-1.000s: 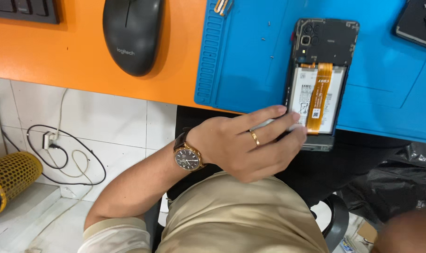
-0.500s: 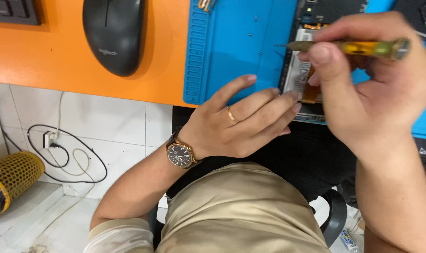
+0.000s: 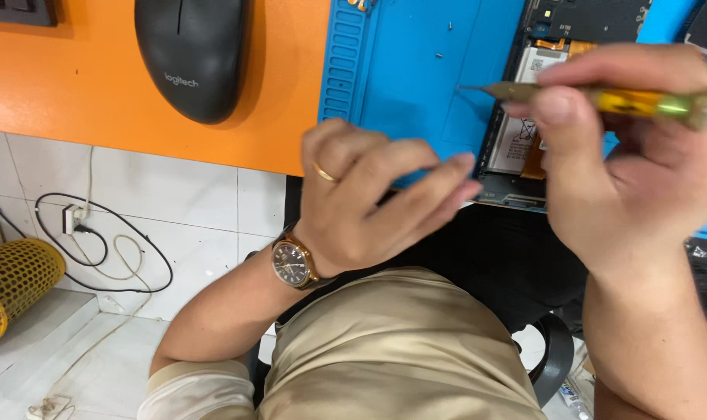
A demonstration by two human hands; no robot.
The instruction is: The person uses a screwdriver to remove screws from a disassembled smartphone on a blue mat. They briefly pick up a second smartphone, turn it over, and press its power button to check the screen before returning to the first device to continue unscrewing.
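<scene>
A: Nearest to me?
B: My left hand (image 3: 369,202), wristwatch (image 3: 293,263) on, ring (image 3: 325,172) on; fingers loosely curled, gripping nothing, fingertips at the near edge of the blue repair mat (image 3: 415,78).
A: Right hand?
B: My right hand (image 3: 641,155) pinches a yellow-handled screwdriver (image 3: 602,97), lying level, tip pointing left over the mat.
A: The phone?
B: Opened smartphone (image 3: 524,140) on the mat, back off, battery showing. Beyond, a black mouse (image 3: 190,54) on the orange desk (image 3: 73,85).
</scene>
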